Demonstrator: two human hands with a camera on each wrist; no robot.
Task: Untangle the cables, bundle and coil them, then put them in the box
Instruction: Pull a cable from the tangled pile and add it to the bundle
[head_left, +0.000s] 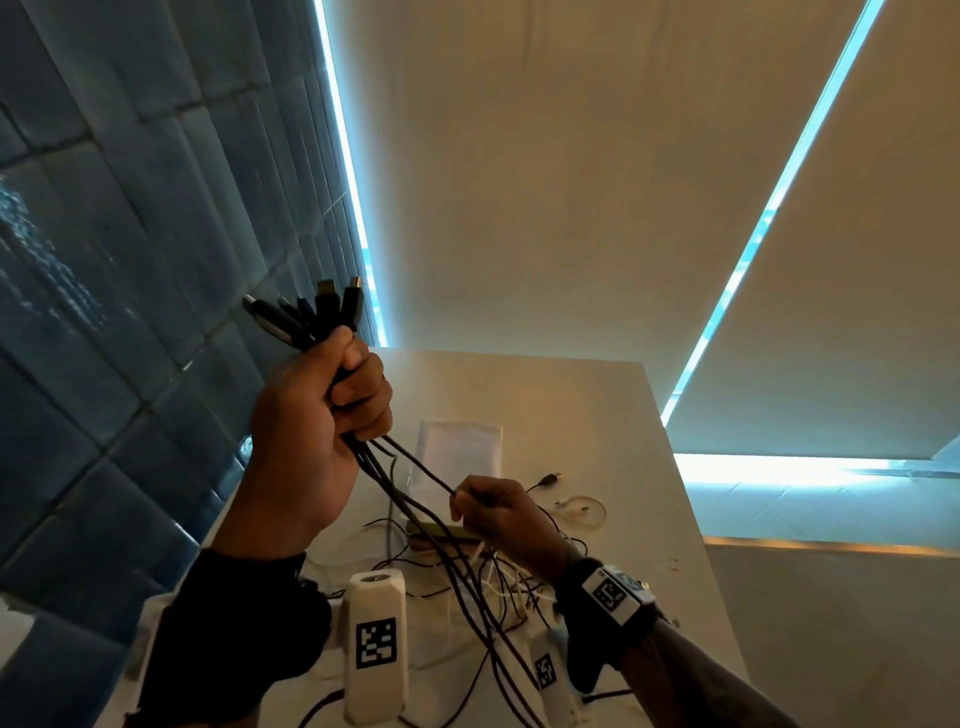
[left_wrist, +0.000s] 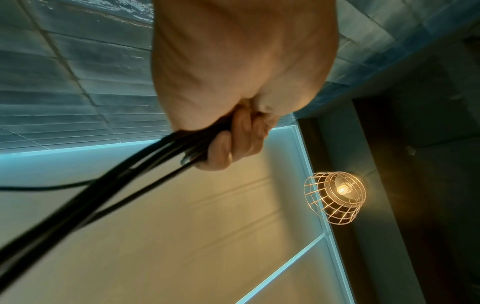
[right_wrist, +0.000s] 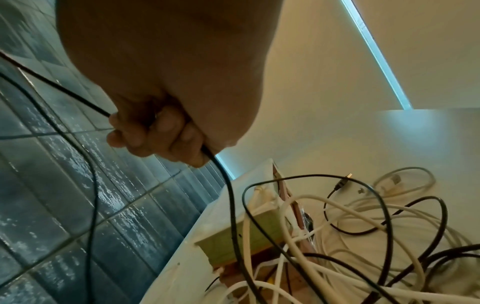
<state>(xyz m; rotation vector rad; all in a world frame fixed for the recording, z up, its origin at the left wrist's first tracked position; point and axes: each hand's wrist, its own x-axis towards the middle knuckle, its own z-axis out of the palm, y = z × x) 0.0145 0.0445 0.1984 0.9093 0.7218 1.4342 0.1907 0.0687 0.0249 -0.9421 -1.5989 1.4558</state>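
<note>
My left hand (head_left: 332, 400) is raised above the table and grips a bundle of black cables (head_left: 395, 478); their plugs (head_left: 317, 312) stick out above the fist. In the left wrist view the curled fingers (left_wrist: 233, 142) wrap the black cables (left_wrist: 116, 185). Lower and to the right, my right hand (head_left: 488, 509) holds one thin black cable (head_left: 431, 475) that runs up to the bundle; its fingers (right_wrist: 155, 135) curl round that black cable (right_wrist: 226, 185). A tangle of black and white cables (head_left: 493, 587) lies on the white table (head_left: 623, 415). A green-sided box (right_wrist: 249, 232) sits under the tangle.
A white pouch-like packet (head_left: 460, 452) lies at the table's far side. A coiled white cable (head_left: 582, 512) and a loose black plug (head_left: 550, 478) lie to the right. A blue tiled wall (head_left: 104, 260) runs along the left; blinds stand behind. A caged lamp (left_wrist: 337, 197) hangs overhead.
</note>
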